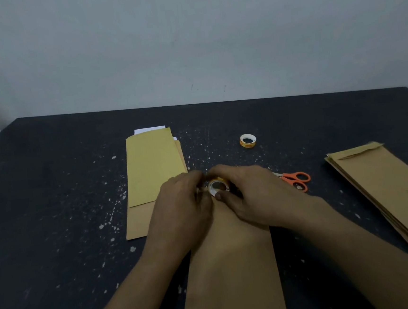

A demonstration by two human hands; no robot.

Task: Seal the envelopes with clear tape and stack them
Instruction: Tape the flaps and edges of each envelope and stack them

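The tape roll (218, 187) is held over the top end of the envelope (232, 262) at the centre of the worktop (53, 192). Curled fingers of the right hand (253, 194) grip it, and fingers of the left hand (180, 205) pinch its left edge. Scissors (296, 180) lie at 3 o'clock, a spare roll (248, 141) at 1, an envelope stack (386, 187) beyond the scissors, and a pile (153, 166) at 10.
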